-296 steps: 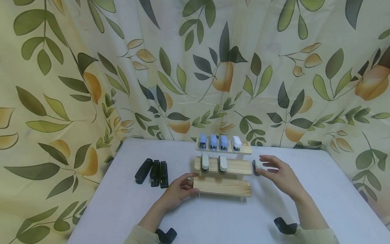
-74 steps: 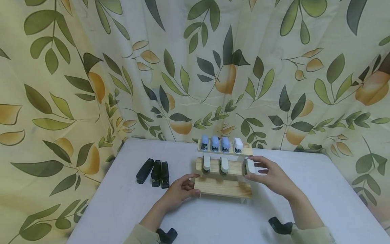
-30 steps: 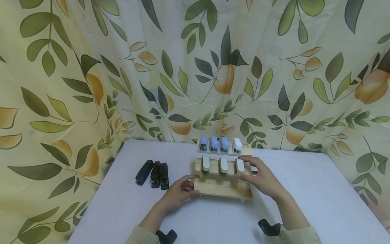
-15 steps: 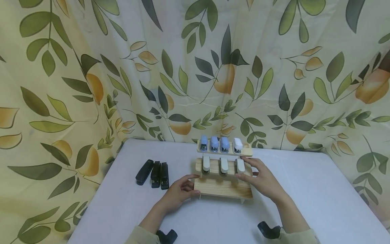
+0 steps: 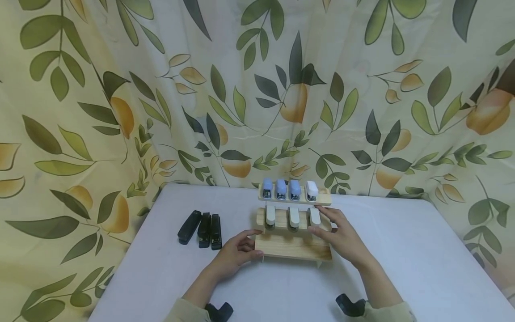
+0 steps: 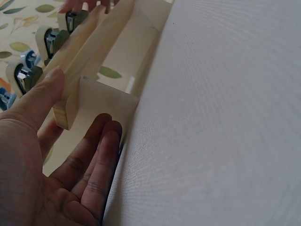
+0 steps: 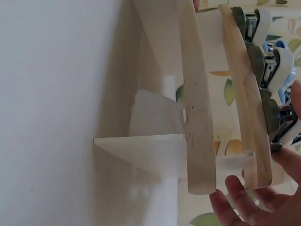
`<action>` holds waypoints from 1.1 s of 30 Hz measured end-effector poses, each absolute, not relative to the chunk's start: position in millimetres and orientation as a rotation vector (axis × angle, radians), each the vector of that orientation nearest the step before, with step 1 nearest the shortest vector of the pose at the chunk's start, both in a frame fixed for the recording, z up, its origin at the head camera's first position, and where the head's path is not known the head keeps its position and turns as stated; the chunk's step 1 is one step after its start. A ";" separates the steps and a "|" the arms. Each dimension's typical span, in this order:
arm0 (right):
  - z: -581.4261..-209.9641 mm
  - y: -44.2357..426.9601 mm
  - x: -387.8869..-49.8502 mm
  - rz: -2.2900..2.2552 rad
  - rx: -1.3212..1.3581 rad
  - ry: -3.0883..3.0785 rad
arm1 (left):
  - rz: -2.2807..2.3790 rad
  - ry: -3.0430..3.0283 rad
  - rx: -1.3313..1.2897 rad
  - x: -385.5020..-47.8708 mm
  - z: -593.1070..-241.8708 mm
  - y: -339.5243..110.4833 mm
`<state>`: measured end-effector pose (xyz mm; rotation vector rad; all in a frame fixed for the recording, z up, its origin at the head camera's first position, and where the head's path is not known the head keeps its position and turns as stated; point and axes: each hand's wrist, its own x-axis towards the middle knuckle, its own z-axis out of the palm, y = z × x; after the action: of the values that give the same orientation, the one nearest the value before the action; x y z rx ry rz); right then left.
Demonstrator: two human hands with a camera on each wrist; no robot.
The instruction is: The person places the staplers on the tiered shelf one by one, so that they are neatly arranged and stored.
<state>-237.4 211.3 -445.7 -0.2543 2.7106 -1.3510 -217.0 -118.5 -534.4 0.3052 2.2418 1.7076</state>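
Note:
A three-tier wooden display stand stands on the table. My left hand holds the left end of its lowest board, thumb and index finger on opposite edges in the left wrist view. At the middle tier's right end, my right hand pinches a small white stapler between thumb and index finger. This stapler sits on the board, its dark green base showing in the right wrist view. Two matching staplers, one at the left and one mid-board, share that tier. The lowest board carries nothing.
On the top tier sit three blue mini staplers and a white one. Several black staplers, among them a wide one, lie left of the stand on the white tabletop. A leaf-patterned curtain hangs behind.
Since the oldest frame, my right hand has brought the white stapler from beside the stand leftward onto the middle tier. Over the last second it stays there. My left hand has kept its place.

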 end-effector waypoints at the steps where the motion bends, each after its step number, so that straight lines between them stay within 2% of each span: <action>1: -445.8 210.8 -238.1 -1.354 -0.251 2.708 | 1.709 2.242 0.303 -217.4 -534.4 -118.7; 33: -453.6 213.2 -235.9 -1.465 -0.245 2.697 | 1.727 2.237 0.302 -217.9 -534.8 -119.2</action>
<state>-235.9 213.2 -453.6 -0.2446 2.6968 -1.4645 -217.9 -119.2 -534.8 0.3016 2.2373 1.7266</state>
